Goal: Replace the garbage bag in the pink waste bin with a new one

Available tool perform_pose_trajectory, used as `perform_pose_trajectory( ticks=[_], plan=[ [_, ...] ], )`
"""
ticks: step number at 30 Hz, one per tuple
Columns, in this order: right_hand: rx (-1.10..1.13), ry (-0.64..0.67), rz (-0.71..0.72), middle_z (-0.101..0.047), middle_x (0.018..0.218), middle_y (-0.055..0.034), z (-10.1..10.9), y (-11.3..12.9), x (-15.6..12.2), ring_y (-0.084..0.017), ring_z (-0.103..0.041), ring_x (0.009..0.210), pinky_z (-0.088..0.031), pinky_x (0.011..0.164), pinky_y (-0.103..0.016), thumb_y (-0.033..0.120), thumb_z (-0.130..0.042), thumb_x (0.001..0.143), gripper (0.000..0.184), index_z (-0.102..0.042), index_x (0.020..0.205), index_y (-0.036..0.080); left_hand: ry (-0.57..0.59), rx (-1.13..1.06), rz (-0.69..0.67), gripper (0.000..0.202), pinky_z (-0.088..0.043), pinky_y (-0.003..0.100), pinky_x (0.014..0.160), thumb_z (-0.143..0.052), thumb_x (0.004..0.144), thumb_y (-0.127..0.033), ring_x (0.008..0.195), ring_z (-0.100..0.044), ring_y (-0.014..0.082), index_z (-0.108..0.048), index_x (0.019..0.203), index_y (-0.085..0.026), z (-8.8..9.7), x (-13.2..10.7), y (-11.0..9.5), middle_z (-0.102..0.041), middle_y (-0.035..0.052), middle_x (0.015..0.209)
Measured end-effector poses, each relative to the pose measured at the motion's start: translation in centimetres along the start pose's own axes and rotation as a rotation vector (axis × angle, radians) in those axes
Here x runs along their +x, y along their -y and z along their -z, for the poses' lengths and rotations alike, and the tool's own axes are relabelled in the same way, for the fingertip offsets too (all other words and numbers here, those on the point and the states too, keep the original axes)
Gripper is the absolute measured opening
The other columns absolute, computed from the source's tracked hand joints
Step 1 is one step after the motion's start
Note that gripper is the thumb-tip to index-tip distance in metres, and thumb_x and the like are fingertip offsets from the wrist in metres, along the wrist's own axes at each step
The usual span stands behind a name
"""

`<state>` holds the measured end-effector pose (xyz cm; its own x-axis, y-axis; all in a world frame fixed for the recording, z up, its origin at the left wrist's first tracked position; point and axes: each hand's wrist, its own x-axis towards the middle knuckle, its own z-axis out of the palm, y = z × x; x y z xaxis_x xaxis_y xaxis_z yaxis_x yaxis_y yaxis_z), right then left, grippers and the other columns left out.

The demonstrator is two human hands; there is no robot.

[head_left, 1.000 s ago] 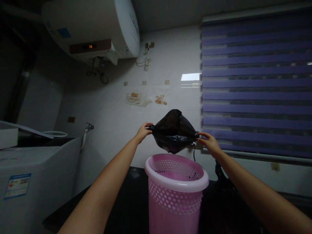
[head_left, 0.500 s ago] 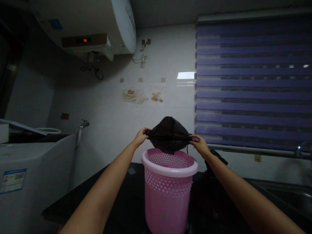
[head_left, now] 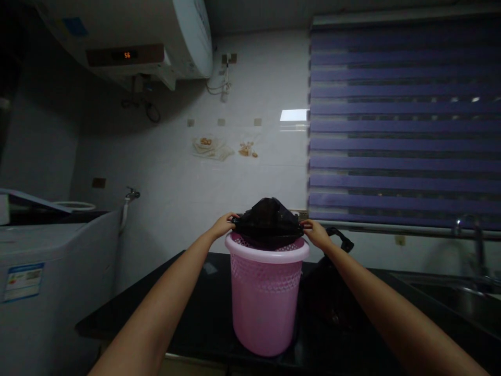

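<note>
Stretched between my hands is a black plastic bag [head_left: 270,222], puffed upward in the middle, its lower part at the mouth of a pink trash bin [head_left: 264,308]. My left hand [head_left: 224,225] is closed on the bag's left edge, just above the bin's rim. On the other side my right hand [head_left: 316,234] pinches the right edge. Upright on the dark counter, the bin has a perforated band below its pale rim. Part of its inside is hidden by the bag.
Behind my right forearm a filled black bag [head_left: 331,292] sits on the black countertop [head_left: 199,308]. A sink with a faucet [head_left: 469,245] lies at the right. To the left stands a washing machine [head_left: 58,271], below a water heater [head_left: 129,31] on the wall.
Both hands have lowered the black bag, bringing it down onto the bin's mouth. The view has shifted slightly, showing more of the bin's base and the faucet.
</note>
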<state>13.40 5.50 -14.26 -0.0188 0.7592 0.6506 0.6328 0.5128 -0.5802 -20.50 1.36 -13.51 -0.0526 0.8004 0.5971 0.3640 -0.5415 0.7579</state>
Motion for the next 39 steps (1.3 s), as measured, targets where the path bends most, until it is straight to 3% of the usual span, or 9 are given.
perform_pose_trajectory(
  ticks=[4, 8, 14, 18, 21, 26, 29, 33, 39],
  plan=[
    [-0.200, -0.024, 0.070, -0.066, 0.103, -0.0135, 0.6, 1.4, -0.8, -0.026, -0.061, 0.100, -0.043, 0.091, -0.040, 0.013, -0.054, 0.075, 0.021, -0.063, 0.094, 0.016, -0.057, 0.064, -0.079, 0.037, -0.043, 0.041, 0.091, -0.056, 0.052, 0.000, 0.102, -0.058, 0.0281, -0.068, 0.080, -0.021, 0.4, -0.5, -0.6, -0.068, 0.0073, 0.093],
    [-0.070, -0.091, 0.176, -0.063, 0.109, -0.0157, 0.6, 4.1, -1.0, -0.022, -0.059, 0.103, -0.043, 0.094, -0.036, 0.019, -0.049, 0.081, 0.027, -0.061, 0.105, 0.012, -0.139, 0.107, -0.194, 0.036, -0.033, 0.042, 0.104, -0.057, 0.059, -0.003, 0.118, -0.048, 0.0282, -0.069, 0.087, -0.023, -0.3, -1.0, -2.1, -0.064, 0.0077, 0.108],
    [0.188, -0.067, 0.245, -0.058, 0.122, -0.0121, -0.9, 7.8, -0.6, -0.019, -0.054, 0.112, -0.039, 0.099, -0.033, 0.026, -0.040, 0.086, 0.036, -0.056, 0.116, 0.013, -0.133, 0.103, -0.288, 0.040, -0.038, 0.037, 0.100, -0.052, 0.067, -0.002, 0.113, -0.054, 0.0230, -0.066, 0.100, -0.021, -3.6, -0.3, -4.8, -0.063, 0.0080, 0.114],
    [0.293, -0.054, 0.281, -0.062, 0.113, -0.0080, -2.4, 8.5, -0.8, -0.018, -0.055, 0.107, -0.038, 0.097, -0.030, 0.035, -0.037, 0.088, 0.037, -0.059, 0.110, 0.015, -0.139, 0.106, -0.263, 0.038, -0.044, 0.033, 0.092, -0.051, 0.077, -0.009, 0.104, -0.060, 0.0205, -0.061, 0.111, -0.021, -5.5, 0.3, -5.5, -0.066, 0.0079, 0.109],
    [0.235, -0.035, 0.246, -0.065, 0.101, -0.0084, -3.1, 8.3, -1.1, -0.019, -0.058, 0.095, -0.042, 0.087, -0.029, 0.040, -0.032, 0.090, 0.040, -0.062, 0.099, 0.014, -0.138, 0.161, -0.213, 0.034, -0.046, 0.034, 0.087, -0.049, 0.082, -0.015, 0.097, -0.063, 0.0211, -0.060, 0.114, -0.023, -6.2, 0.3, -5.2, -0.069, 0.0062, 0.102],
    [-0.037, 0.097, 0.142, -0.063, 0.075, -0.0076, -3.3, 8.1, -1.8, -0.017, -0.057, 0.074, -0.040, 0.069, -0.025, 0.040, -0.032, 0.092, 0.048, -0.064, 0.071, 0.012, -0.059, 0.337, -0.127, 0.025, -0.045, 0.033, 0.088, -0.046, 0.086, -0.024, 0.097, -0.062, 0.0226, -0.070, 0.094, -0.020, -6.6, -0.1, -4.6, -0.071, 0.0074, 0.100],
    [-0.160, 0.170, 0.122, -0.063, 0.068, -0.0068, -3.3, 8.3, -2.0, -0.015, -0.057, 0.069, -0.037, 0.065, -0.023, 0.038, -0.034, 0.093, 0.048, -0.065, 0.067, 0.012, 0.025, 0.448, -0.087, 0.022, -0.045, 0.031, 0.087, -0.051, 0.083, -0.023, 0.095, -0.063, 0.0221, -0.072, 0.088, -0.019, -6.6, -0.4, -4.4, -0.072, 0.0073, 0.099],
    [-0.267, 0.194, 0.170, -0.067, 0.077, -0.0088, -3.3, 8.8, -2.5, -0.016, -0.060, 0.073, -0.037, 0.067, -0.023, 0.035, -0.035, 0.094, 0.043, -0.068, 0.077, 0.013, 0.128, 0.566, -0.059, 0.021, -0.046, 0.030, 0.083, -0.053, 0.079, -0.019, 0.090, -0.065, 0.0226, -0.074, 0.081, -0.017, -6.7, -0.6, -4.2, -0.073, 0.0089, 0.093],
    [-0.231, 0.077, 0.224, -0.066, 0.104, -0.0120, -3.4, 9.0, -3.0, -0.019, -0.060, 0.094, -0.042, 0.081, -0.027, 0.033, -0.040, 0.093, 0.036, -0.061, 0.111, 0.011, 0.225, 0.643, -0.031, 0.022, -0.047, 0.027, 0.076, -0.053, 0.076, -0.015, 0.086, -0.065, 0.0207, -0.073, 0.084, -0.016, -6.7, -0.9, -4.2, -0.074, 0.0079, 0.092]
  ],
)
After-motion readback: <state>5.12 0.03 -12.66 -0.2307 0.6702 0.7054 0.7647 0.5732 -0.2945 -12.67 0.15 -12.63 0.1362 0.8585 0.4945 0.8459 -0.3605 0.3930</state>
